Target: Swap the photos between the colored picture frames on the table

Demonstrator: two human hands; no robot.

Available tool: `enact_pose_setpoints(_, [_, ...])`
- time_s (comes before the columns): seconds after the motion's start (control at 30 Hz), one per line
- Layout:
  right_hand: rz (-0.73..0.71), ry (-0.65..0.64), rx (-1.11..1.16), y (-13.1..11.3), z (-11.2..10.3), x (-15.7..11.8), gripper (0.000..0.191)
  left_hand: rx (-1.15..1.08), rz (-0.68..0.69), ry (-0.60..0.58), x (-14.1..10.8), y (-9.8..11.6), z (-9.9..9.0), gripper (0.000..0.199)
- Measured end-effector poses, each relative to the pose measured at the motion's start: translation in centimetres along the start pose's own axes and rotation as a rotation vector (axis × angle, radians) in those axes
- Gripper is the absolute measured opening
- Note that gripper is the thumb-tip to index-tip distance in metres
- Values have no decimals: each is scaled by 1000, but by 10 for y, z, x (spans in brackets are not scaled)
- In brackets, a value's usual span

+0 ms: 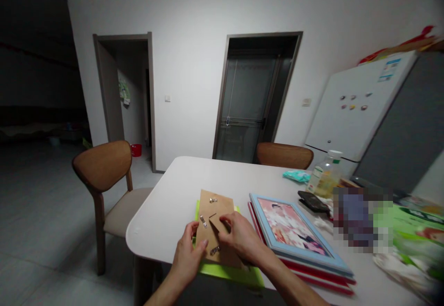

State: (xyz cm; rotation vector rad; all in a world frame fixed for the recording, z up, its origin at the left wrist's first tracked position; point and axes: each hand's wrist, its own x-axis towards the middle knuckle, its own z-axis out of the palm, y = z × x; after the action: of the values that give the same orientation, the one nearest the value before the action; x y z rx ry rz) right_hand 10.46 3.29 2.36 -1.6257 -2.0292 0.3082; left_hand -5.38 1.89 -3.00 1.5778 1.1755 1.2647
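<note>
Between left hand [187, 252], right hand [241, 235] | brown board [222, 207] | left grips edge | right pinches flap [217, 224]

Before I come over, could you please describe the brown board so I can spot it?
On the white table, left of the blue picture frame, the left hand and right hand touch the brown board. Metal clips on its plain face set it apart from the frame.

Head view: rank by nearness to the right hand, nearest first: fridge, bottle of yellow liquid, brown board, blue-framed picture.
From the right hand:
1. Brown board: directly at the hand.
2. Blue-framed picture: just right, on the table.
3. Bottle: farther right, toward the table's far side.
4. Fridge: right, beyond the table.
</note>
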Motion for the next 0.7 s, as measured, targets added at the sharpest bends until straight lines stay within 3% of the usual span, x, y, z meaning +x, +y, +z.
enact_pose_setpoints(0.13, [-70, 35, 140, -9, 3, -5, 34, -266, -98, 59, 16, -7, -6, 35])
enact_pose_setpoints(0.23, [-39, 63, 189, 9, 9, -9, 35, -349, -167, 120, 23, -16, -22, 36])
enact_pose_setpoints(0.4, [-41, 27, -44, 45, 20, -17, 32, -208, -262, 210, 28, -30, -69, 28])
enact_pose_setpoints(0.53, [-86, -61, -170, 43, 22, -26, 23, -29, -298, 207, 31, -40, -101, 23])
enact_pose_setpoints(0.7, [-96, -117, -105, 42, 23, -27, 24, 190, -252, 211, 40, -48, -122, 21])
